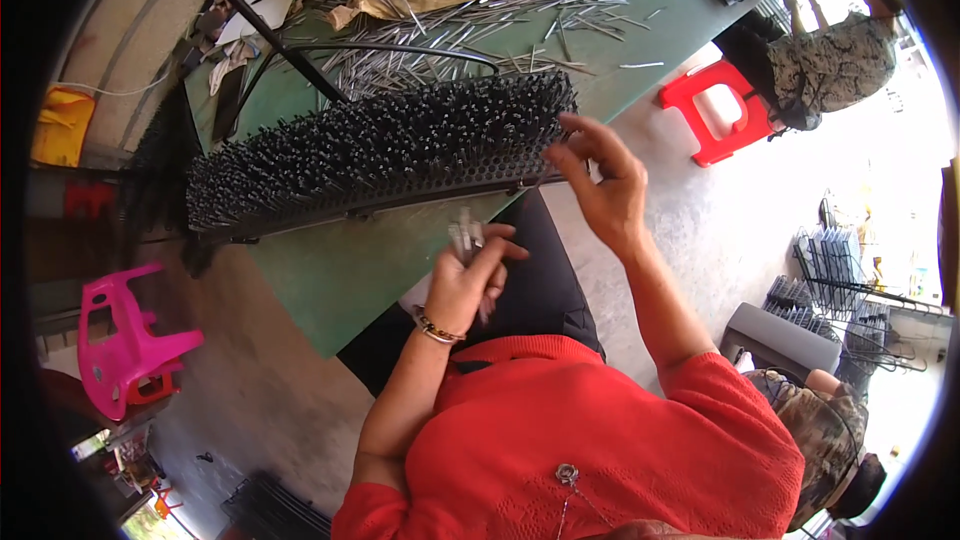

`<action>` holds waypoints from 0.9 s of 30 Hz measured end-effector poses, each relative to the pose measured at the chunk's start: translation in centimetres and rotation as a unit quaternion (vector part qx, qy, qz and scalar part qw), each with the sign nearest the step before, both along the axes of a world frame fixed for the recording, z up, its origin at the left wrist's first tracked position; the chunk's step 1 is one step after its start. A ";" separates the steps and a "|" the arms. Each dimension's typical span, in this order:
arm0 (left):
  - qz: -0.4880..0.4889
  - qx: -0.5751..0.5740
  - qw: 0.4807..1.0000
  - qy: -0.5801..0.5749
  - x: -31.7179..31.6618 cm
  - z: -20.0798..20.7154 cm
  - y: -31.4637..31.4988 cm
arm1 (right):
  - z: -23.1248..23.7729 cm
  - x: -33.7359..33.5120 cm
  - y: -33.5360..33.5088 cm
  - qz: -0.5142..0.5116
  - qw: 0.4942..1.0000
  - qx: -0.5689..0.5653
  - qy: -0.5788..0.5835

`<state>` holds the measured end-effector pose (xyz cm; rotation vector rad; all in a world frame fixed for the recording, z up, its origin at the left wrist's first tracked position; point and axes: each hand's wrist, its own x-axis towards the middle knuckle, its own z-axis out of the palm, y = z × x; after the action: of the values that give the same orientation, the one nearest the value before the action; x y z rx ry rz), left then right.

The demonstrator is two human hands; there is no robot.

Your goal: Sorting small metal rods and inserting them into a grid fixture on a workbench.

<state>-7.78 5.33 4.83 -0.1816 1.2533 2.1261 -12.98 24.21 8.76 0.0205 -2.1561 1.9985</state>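
Note:
A long black rack (380, 145) stands slanted across the green table, its perforated face packed with short dark pins with shiny tips. Along its lower right edge a band of bare holes shows. My left hand (468, 280) is in front of the rack, above my lap, fingers closed round a small bunch of thin metal strips (464, 236), slightly blurred. My right hand (608, 185) is raised beside the rack's right end, with thumb and fingers bent toward each other. Whatever is between those fingertips is too small to make out.
Loose metal strips (430, 45) lie heaped behind the rack on the green table (345, 300). A black bar (265, 30) slants over the table's left part. A pink stool (125, 335) is at left, a red stool (715, 110) at right. Two people (835, 65) are nearby.

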 end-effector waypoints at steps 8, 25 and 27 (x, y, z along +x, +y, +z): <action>0.242 -0.335 0.842 0.347 -2.6 -6.5 -7.1 | -1.6 -4.2 1.4 -0.085 0.906 0.297 0.289; 0.103 0.001 0.995 -0.003 0.6 0.0 -3.7 | -2.2 -5.0 1.0 -0.027 0.863 0.394 0.316; 0.050 0.047 0.998 -0.016 0.6 0.7 -2.2 | -2.1 -4.9 0.8 -0.016 0.848 0.412 0.334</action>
<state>-7.14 3.09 5.58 -0.2410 1.1445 2.2525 -17.85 25.00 6.66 0.6809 -2.2517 0.7016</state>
